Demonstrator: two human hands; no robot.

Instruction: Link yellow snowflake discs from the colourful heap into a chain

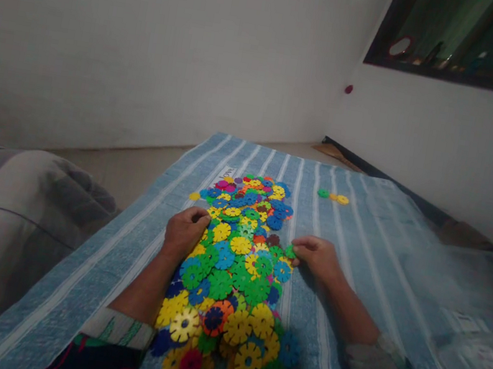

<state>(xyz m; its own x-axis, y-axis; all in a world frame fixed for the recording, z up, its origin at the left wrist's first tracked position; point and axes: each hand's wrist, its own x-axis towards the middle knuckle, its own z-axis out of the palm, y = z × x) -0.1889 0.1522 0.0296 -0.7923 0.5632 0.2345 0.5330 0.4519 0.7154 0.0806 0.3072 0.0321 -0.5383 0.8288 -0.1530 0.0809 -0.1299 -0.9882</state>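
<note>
A long pile of notched plastic flower discs point(240, 245) in yellow, green, blue, red and other colours runs down the middle of the cloth. At the pile's left edge is my left hand point(185, 232), its thumb and fingers closed together; whatever is between them, if anything, is hidden. Opposite it, on the right edge, my right hand point(318, 258) pinches a small green flower disc point(290, 252) between thumb and fingertips. Larger yellow discs point(248, 361) lie at the near end of the pile, between my forearms.
Blue striped cloth point(252, 152) covers the table. Toward the back right lie a green disc point(323, 193) and a yellow disc point(342, 200) in a short row. A clear plastic bag point(480, 368) rests on the right side. Grey bedding point(30, 205) bulges at the left.
</note>
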